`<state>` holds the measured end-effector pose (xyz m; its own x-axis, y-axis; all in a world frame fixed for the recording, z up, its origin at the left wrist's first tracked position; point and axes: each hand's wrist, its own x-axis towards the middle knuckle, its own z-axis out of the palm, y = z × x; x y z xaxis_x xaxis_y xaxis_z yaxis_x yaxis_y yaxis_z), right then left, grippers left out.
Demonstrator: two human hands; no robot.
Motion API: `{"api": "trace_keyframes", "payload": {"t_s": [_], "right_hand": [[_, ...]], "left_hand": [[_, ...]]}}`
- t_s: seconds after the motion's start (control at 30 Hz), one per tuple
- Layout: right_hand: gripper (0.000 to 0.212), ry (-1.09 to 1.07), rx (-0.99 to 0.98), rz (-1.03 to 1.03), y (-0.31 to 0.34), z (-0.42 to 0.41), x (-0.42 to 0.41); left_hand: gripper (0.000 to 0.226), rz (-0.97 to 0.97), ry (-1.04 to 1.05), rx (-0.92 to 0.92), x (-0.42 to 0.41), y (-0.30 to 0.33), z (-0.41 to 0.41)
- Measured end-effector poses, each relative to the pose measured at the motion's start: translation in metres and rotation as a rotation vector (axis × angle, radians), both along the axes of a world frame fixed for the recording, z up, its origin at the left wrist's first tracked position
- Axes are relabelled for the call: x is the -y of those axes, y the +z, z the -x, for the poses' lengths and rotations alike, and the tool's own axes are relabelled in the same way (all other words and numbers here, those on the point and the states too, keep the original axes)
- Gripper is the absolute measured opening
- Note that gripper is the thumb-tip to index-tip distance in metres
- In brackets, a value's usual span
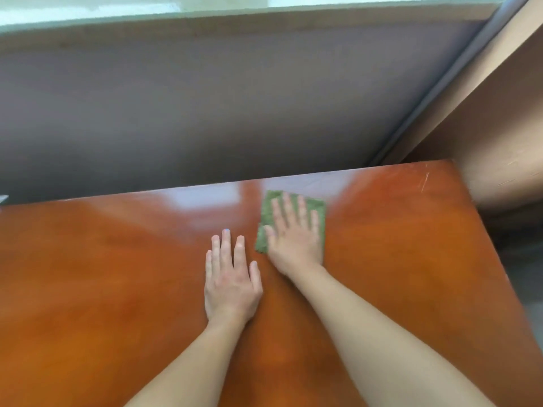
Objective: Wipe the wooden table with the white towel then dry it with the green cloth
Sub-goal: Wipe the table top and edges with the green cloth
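Note:
The glossy orange-brown wooden table (117, 274) fills the lower part of the head view. A folded green cloth (266, 214) lies flat on it near the far edge, right of the middle. My right hand (293, 236) presses down on the cloth, palm flat and fingers spread over it. My left hand (232, 277) rests flat on the bare wood just to the left and nearer to me, fingers apart, holding nothing. The white towel is not in view.
A grey-brown wall (205, 107) rises right behind the table's far edge, with a pale sill (205, 10) above it. A tan wall (499, 136) stands at the far right corner. The table's right edge (496, 259) drops to a dark floor.

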<state>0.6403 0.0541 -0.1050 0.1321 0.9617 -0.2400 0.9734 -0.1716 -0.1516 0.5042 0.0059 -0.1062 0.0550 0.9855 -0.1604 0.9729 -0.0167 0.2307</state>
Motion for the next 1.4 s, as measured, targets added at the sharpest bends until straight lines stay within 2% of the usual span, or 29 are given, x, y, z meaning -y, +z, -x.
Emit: {"api": "trace_keyframes", "payload": {"t_s": [0.07,0.17,0.23,0.43,0.53,0.7,0.8,1.1,1.2,1.33,1.4], "right_hand": [[0.061,0.168,-0.070,-0.006,0.001,0.025,-0.016],[0.062,0.242,-0.082,-0.033,0.000,0.019,-0.018],[0.061,0.173,-0.061,-0.047,-0.002,-0.012,-0.020],[0.060,-0.219,0.054,-0.033,-0.001,-0.144,-0.037],[0.061,-0.332,0.034,-0.029,0.000,-0.127,-0.039],[0.062,0.059,-0.053,-0.027,0.001,-0.013,-0.032],[0.061,0.140,-0.079,-0.018,0.003,-0.024,-0.033],[0.060,-0.395,0.032,-0.064,-0.005,-0.222,-0.044],[0.061,-0.424,0.037,-0.055,-0.005,-0.204,-0.034],[0.062,-0.258,0.010,-0.035,-0.002,-0.150,-0.010],[0.061,-0.207,0.007,-0.024,-0.003,-0.144,-0.001]], "left_hand": [[0.063,-0.015,0.005,0.000,-0.002,-0.002,0.000],[0.063,-0.025,0.014,-0.016,-0.003,-0.004,0.000],[0.063,-0.035,0.029,-0.020,-0.001,-0.004,-0.001],[0.064,-0.033,0.027,-0.034,0.001,-0.002,-0.003],[0.064,-0.024,0.036,-0.042,0.000,-0.003,-0.003],[0.065,-0.011,0.043,-0.038,0.002,-0.003,-0.001],[0.065,-0.016,0.046,-0.034,0.000,-0.004,-0.001],[0.057,-0.016,0.068,-0.011,-0.001,-0.005,-0.003],[0.060,-0.019,0.050,-0.026,-0.002,-0.005,-0.004],[0.056,0.017,0.063,-0.046,-0.001,0.002,-0.008],[0.052,-0.003,0.043,0.006,-0.010,0.011,-0.025]]}}
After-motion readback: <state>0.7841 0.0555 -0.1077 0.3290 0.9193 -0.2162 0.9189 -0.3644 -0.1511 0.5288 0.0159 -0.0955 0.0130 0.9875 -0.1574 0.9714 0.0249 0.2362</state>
